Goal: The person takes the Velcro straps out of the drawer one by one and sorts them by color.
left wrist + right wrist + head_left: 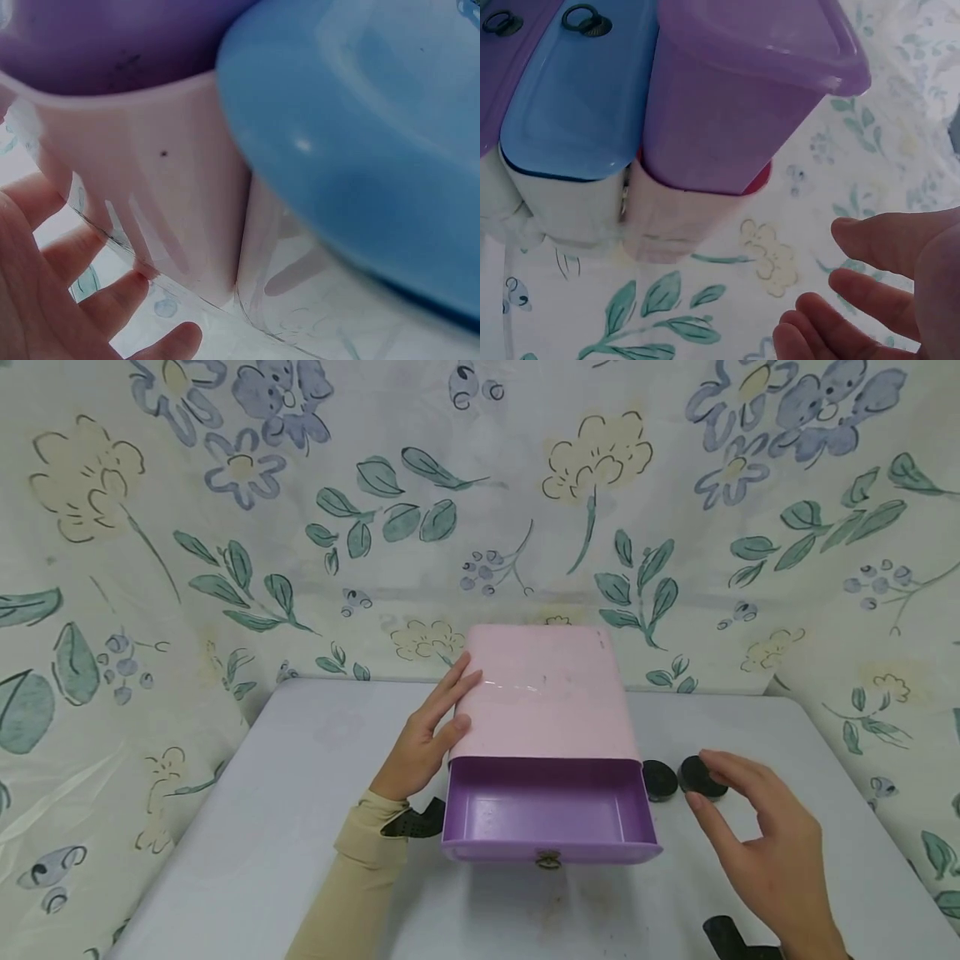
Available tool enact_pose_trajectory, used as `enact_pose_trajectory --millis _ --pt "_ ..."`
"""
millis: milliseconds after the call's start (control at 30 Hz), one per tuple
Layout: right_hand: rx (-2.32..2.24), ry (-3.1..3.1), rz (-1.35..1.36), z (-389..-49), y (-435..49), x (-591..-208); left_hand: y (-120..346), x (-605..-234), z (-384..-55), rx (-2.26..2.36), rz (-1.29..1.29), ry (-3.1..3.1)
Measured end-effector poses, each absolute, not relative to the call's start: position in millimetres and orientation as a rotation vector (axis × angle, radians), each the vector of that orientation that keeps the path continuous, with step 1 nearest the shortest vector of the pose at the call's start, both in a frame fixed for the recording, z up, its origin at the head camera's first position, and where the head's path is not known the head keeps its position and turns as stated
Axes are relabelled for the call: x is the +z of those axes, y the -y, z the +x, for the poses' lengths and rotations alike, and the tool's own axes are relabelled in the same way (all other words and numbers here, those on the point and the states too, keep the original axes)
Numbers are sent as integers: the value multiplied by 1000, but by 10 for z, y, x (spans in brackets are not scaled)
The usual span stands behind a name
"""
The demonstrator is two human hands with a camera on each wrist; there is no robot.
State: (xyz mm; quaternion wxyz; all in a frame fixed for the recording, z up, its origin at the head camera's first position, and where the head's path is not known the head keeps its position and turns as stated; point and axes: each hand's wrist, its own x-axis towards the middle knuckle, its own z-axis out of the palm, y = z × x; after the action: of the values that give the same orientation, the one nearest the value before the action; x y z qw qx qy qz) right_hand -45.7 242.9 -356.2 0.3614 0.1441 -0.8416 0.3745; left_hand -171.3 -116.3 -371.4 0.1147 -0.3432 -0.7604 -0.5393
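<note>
Floral cloth (517, 581) loomed; left fingers (450, 695) spread against cabinet (543, 710), right fingers (741, 770) parted: hasty grabbing could've scattered 2 discs (661, 781)!

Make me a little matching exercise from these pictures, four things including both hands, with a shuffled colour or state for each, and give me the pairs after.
Things:
1. Left hand
2. Pulled-out drawer
3. Right hand
4. Casing

Colours and states:
A. Pinching a black disc
B. Pink on top
C. Touching the left side of the casing
D. Purple

Right pairs: 1-C, 2-D, 3-A, 4-B.
</note>
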Motion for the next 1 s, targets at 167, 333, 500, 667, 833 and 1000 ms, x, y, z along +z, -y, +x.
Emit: enact_pose_trajectory --millis 167,333,500,667,833,1000 --pt "973 2108 421 -351 -2328 -3526 1163 -3719 -1724 -1577 -1002 2231" --pt "936 2058 496 -265 -2220 -3520 1166 -3734 -1737 -1581 -1010 2219" --pt "912 1951 654 -234 -2104 -3484 1168 -3741 -1742 -1568 -1000 2221" --pt "951 1891 746 -165 -1995 -3437 1163 -3733 -1743 -1563 -997 2225" --pt "1055 1853 825 -107 -1889 -3459 1160 -3715 -1735 -1565 -993 2231" --pt "1036 1933 834 -84 -1801 -3542 1156 -3707 -1730 -1570 -988 2235"
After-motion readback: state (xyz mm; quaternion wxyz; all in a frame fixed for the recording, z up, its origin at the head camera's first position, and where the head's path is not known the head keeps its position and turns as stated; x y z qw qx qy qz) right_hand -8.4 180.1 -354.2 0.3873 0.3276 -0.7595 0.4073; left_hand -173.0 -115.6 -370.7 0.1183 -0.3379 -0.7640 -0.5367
